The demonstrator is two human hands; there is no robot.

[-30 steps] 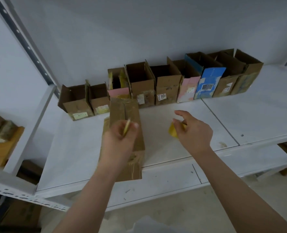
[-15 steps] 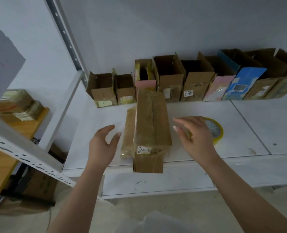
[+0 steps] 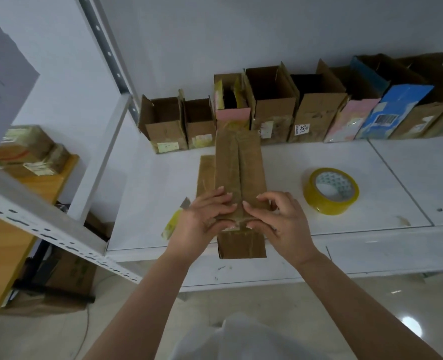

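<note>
My left hand (image 3: 202, 219) and right hand (image 3: 277, 222) gripped the box (image 3: 238, 162) at its near end, fingers curled over it. Stiff, probably light, slick-faced — corners looked the safest hold.

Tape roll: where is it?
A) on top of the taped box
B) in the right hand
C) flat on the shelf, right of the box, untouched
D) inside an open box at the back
C: the yellow tape roll lies flat on the white shelf, apart from the right hand, which with the left hand holds the near end of the cardboard box.
</note>
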